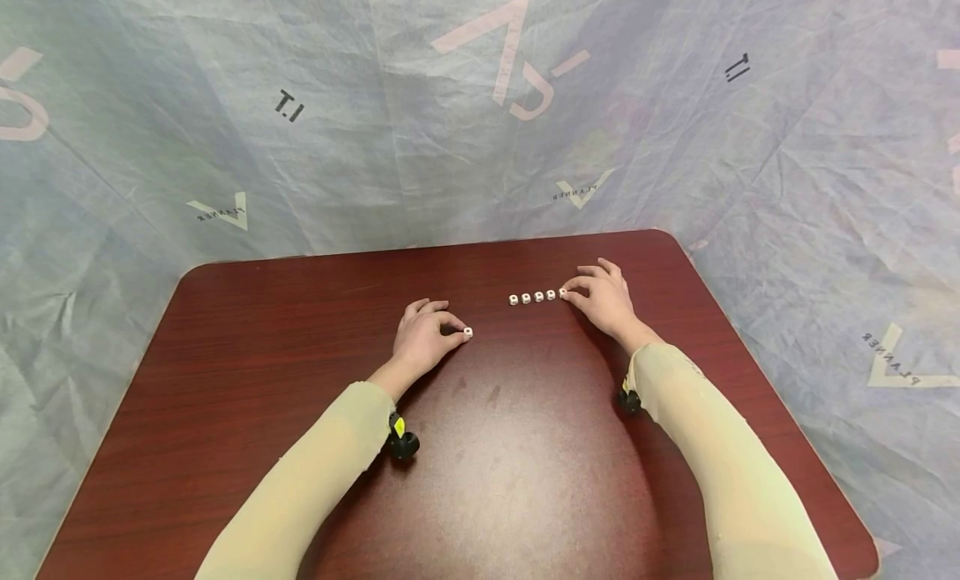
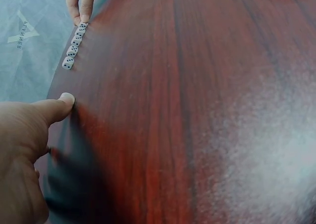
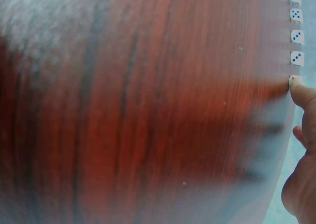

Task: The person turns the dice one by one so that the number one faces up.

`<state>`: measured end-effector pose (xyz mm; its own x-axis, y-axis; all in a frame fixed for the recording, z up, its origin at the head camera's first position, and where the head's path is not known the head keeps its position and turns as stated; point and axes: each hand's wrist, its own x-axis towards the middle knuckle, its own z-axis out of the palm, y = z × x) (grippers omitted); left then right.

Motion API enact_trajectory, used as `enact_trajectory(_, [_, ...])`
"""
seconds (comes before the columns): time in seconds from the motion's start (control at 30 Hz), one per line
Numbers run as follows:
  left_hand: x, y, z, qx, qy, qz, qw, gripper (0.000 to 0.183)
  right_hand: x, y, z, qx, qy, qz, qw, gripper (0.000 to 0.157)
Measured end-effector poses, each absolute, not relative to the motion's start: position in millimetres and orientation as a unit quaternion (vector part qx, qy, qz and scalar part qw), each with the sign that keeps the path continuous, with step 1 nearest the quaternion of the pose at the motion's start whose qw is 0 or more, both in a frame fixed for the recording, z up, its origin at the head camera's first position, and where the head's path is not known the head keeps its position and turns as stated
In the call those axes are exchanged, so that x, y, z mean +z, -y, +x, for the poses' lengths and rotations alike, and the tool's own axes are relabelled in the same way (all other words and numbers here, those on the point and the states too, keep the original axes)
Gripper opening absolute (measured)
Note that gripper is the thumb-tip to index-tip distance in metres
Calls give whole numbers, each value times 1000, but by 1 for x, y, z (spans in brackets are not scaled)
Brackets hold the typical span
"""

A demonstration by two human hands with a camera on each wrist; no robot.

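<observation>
Several white dice [image 1: 538, 297] stand in a straight row toward the far side of the table. My right hand [image 1: 606, 298] pinches the die at the row's right end [image 1: 562, 293] between thumb and finger. In the right wrist view a red mark shows on that end die [image 3: 293, 79], partly covered by the thumb, while its neighbours carry blue pips. Left of the row and nearer to me, my left hand [image 1: 423, 338] holds a single die [image 1: 468, 332] by thumb and finger. The left wrist view has the thumb [image 2: 61, 105] hiding this die.
The dark red wooden table [image 1: 300, 355] has rounded corners and a bright glare near its middle. Grey printed sheeting [image 1: 390, 130] hangs behind it and along both sides. A black wrist camera [image 1: 405, 444] sits under the left cuff, another [image 1: 630, 401] under the right.
</observation>
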<state>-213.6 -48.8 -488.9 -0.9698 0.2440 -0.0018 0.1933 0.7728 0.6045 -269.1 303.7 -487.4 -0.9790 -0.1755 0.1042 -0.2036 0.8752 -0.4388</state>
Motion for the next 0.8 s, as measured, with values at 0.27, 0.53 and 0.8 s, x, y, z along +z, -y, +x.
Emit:
enact_trajectory(0.27, [-486,47,-220,313,-940,134,15,14,-488,-304,-269,231,967,102,37,18])
enact_trajectory(0.53, [-470,40,-237,334,-929,157,-33,17,-488,-304,-270,228,968,100,38,17])
enact_trajectory(0.8, [-457,21,-250,313,-934,171,-36,16,-488,-303,-269,230,967,102,37,17])
